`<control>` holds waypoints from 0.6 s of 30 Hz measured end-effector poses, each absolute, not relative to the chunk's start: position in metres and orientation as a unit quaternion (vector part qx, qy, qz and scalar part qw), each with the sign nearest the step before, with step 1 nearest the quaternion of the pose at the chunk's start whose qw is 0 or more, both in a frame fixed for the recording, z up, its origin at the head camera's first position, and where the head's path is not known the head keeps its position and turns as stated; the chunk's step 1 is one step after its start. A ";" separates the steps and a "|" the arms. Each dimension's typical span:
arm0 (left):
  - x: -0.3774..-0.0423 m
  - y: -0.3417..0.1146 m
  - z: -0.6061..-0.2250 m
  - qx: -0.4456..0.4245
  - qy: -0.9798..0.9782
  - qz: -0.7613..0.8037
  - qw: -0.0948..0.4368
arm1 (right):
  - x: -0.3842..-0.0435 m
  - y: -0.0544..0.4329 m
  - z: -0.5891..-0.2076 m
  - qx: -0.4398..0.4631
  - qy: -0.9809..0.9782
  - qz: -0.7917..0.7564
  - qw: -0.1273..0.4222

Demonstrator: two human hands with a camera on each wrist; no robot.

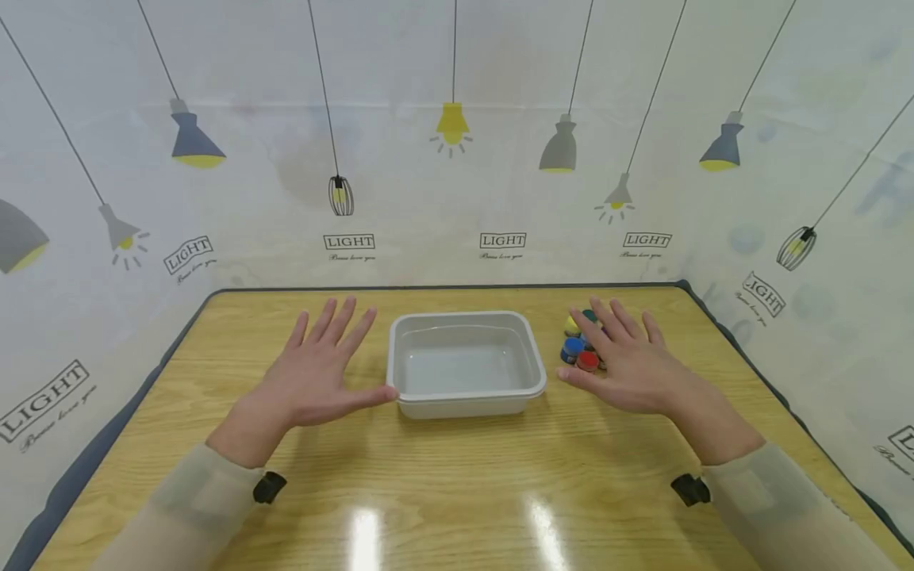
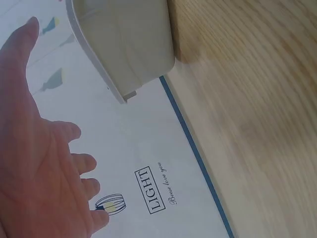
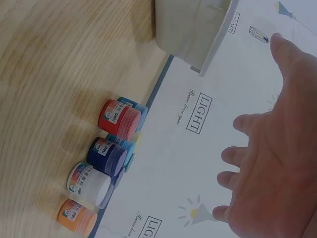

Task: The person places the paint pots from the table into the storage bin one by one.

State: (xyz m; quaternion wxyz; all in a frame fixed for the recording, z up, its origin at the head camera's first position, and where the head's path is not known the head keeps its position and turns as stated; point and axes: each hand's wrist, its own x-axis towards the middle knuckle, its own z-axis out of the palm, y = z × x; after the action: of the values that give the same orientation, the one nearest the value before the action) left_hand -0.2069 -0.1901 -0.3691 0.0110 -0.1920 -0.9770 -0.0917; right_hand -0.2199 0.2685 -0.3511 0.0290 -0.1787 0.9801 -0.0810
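Spread flat with nothing in it, my left hand point(image 1: 314, 377) hovers left of a white plastic basin point(image 1: 467, 406), its thumb tip overlapping the rim in the head view. My right hand point(image 1: 631, 365), fingers also straight and apart, is over the right side of the table and holds nothing. Beneath and beyond it stand several small paint jars, partly hidden in the head view. The right wrist view shows a red jar point(image 3: 119, 120), a dark blue jar point(image 3: 106, 154), a white jar point(image 3: 89, 182) and an orange jar point(image 3: 77, 217) in a cluster.
The wooden table point(image 1: 457, 484) has a dark edge along the back and sides. Behind it hangs a pale cloth point(image 1: 400, 143) printed with lamps and the word LIGHT. Dark straps point(image 1: 269, 487) sit at my sleeves' cuffs.
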 end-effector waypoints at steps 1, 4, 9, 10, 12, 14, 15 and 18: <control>-0.208 -0.190 -0.370 -0.193 -0.976 -0.096 0.011 | -0.220 0.269 -0.351 -0.181 0.980 -0.081 0.024; -0.211 -0.190 -0.372 -0.202 -0.970 -0.132 0.002 | -0.221 0.269 -0.351 -0.185 0.979 -0.082 0.006; -0.219 -0.187 -0.380 -0.200 -0.954 -0.215 -0.055 | -0.223 0.271 -0.350 -0.188 0.978 -0.086 -0.011; -0.221 -0.187 -0.383 -0.195 -0.952 -0.225 -0.070 | -0.222 0.271 -0.350 -0.188 0.978 -0.087 -0.011; -0.226 -0.186 -0.389 -0.193 -0.947 -0.240 -0.086 | -0.222 0.272 -0.350 -0.190 0.978 -0.088 -0.009; -0.232 -0.183 -0.394 -0.190 -0.943 -0.255 -0.098 | -0.222 0.272 -0.351 -0.191 0.977 -0.090 -0.010; -0.235 -0.181 -0.396 -0.191 -0.940 -0.264 -0.105 | -0.222 0.273 -0.351 -0.192 0.977 -0.091 -0.012; -0.243 -0.175 -0.400 -0.189 -0.931 -0.289 -0.119 | -0.222 0.275 -0.352 -0.191 0.977 -0.089 -0.015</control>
State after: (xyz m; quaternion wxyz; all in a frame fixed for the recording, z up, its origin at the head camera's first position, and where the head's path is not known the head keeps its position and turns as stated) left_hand -0.2430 -0.1749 -0.3997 -0.1188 -0.1894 -0.9309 -0.2889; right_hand -0.2218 0.2748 -0.3522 -0.0153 -0.1911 0.9774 -0.0888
